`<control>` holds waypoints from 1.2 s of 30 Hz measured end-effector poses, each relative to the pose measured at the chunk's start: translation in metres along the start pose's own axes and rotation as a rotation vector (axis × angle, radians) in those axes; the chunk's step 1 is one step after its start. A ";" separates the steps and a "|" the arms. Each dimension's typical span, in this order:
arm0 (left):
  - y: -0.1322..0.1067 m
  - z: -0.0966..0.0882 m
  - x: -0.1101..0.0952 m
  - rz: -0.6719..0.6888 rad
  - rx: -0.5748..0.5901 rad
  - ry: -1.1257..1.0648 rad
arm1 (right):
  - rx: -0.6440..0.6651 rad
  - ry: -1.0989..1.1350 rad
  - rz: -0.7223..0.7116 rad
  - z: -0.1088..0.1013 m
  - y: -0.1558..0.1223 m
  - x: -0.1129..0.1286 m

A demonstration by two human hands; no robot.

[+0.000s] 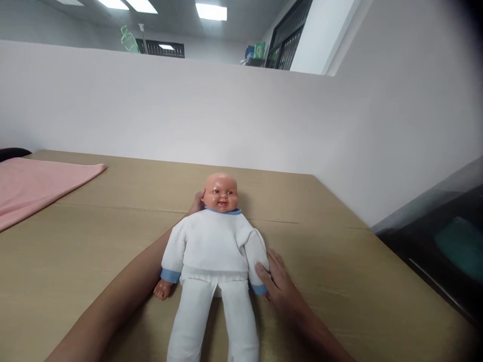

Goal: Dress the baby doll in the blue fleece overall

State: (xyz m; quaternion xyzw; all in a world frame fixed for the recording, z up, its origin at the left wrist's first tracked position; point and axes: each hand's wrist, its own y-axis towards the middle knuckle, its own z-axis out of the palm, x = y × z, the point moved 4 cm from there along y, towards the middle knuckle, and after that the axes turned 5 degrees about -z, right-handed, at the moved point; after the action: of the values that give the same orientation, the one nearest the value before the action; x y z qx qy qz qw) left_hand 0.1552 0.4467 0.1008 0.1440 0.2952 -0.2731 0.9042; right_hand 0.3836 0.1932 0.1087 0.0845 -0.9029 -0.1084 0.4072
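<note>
Worktop (328, 271): left grip (197, 203) at head (221, 184) of doll (215, 241), partly hidden, closure indeterminable; right grip (278, 281) clasps sleeve (255, 250); cloth (41, 181) left of both.

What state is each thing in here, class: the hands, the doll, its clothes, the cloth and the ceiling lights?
Left hand: at the doll's head, partly hidden
Right hand: thumb on a sleeve
Doll: dressed, facing the camera
White top: worn
White trousers: worn, lower ends out of frame
Pink cloth: spread out
Ceiling lights: lit
</note>
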 end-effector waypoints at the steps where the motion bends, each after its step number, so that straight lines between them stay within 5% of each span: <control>1: 0.005 -0.005 -0.005 0.004 -0.016 0.010 | -0.002 -0.013 0.008 0.000 0.000 -0.003; 6: 0.010 -0.016 -0.023 -0.071 -0.007 0.056 | -0.009 -0.014 0.023 0.000 0.000 -0.009; 11: 0.007 -0.007 -0.020 -0.260 0.047 0.129 | 0.008 0.017 0.075 -0.003 -0.007 -0.013; 17: 0.008 -0.003 -0.017 -0.311 0.021 0.132 | 0.019 -0.007 0.093 -0.009 -0.009 -0.014; 36: 0.000 0.004 -0.018 -0.241 0.018 0.201 | 0.071 -0.053 0.082 -0.011 -0.004 -0.011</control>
State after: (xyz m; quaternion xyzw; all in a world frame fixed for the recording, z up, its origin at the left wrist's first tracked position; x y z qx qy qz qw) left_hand 0.1443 0.4521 0.1152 0.1424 0.3967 -0.3663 0.8296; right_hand 0.3995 0.1907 0.1072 0.0591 -0.9194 -0.0617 0.3839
